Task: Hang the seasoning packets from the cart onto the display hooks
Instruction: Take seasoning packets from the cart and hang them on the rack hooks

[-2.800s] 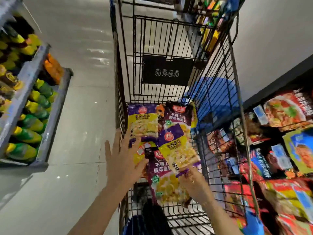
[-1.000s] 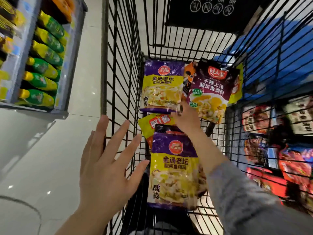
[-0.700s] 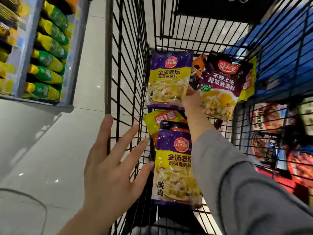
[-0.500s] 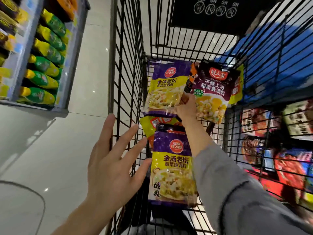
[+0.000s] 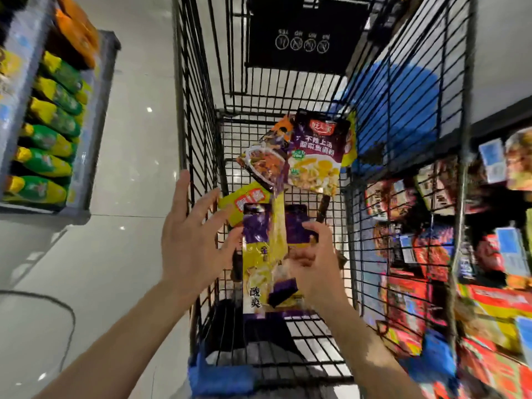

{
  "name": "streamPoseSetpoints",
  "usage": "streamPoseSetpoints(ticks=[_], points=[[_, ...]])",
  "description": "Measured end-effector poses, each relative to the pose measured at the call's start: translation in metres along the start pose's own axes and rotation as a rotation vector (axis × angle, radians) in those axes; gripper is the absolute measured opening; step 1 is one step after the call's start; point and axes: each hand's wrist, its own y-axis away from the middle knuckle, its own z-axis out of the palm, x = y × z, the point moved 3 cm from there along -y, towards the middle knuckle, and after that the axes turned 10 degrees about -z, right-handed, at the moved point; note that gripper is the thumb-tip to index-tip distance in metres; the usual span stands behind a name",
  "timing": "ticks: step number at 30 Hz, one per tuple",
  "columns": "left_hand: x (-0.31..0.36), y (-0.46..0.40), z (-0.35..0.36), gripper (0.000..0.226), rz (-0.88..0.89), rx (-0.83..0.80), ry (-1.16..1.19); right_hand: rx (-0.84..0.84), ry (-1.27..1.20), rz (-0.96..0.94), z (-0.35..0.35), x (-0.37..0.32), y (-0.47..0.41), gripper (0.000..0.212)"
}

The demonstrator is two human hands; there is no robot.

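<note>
My right hand grips purple-and-yellow seasoning packets, lifted upright over the black wire cart. At least two packets overlap in that grip; blur hides the exact number. My left hand is spread open at their left edge, fingertips close to the near one. Further in the cart lie a dark purple packet, an orange-topped packet and a yellow packet.
A display rack of red and orange packets runs along the right of the cart. A shelf of green-and-yellow bags stands at the left across a pale tiled floor. A black sign panel hangs at the cart's far end.
My right hand has drawn back from the cart's far end with a purple-and-yellow packet. That packet's place at the far left is now bare wire. My left hand moved right toward the packets.
</note>
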Motion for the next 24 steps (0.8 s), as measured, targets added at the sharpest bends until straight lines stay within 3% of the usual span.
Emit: streamPoseSetpoints(ticks=[3,5,8,10,13,17,20,24], points=[[0.002,-0.002,-0.001,0.037,0.001,0.004,-0.006,-0.018,-0.112,-0.008,-0.007,0.006,0.022,0.068],[0.002,-0.004,-0.001,0.037,0.006,0.022,-0.009,-0.006,-0.058,0.011,-0.018,0.025,0.031,0.071],[0.002,-0.005,0.001,0.039,0.022,0.037,-0.014,-0.148,0.303,0.08,-0.028,0.063,0.03,0.072],[0.0,-0.004,0.002,0.04,0.024,0.025,-0.034,-0.278,0.539,0.142,-0.026,0.085,0.016,0.062],[-0.001,-0.003,0.002,0.043,0.013,-0.02,-0.051,-0.263,0.928,0.153,-0.027,0.097,-0.026,0.056],[-0.001,-0.002,0.0,0.042,0.005,-0.035,-0.066,-0.25,0.866,0.062,-0.028,0.09,-0.116,0.061],[0.0,0.001,-0.001,0.04,0.002,-0.022,-0.099,-0.354,0.872,-0.053,-0.011,0.101,-0.177,0.053],[0.0,0.001,-0.003,0.04,0.008,-0.012,-0.13,-0.508,0.876,0.02,0.005,0.123,-0.216,0.046]])
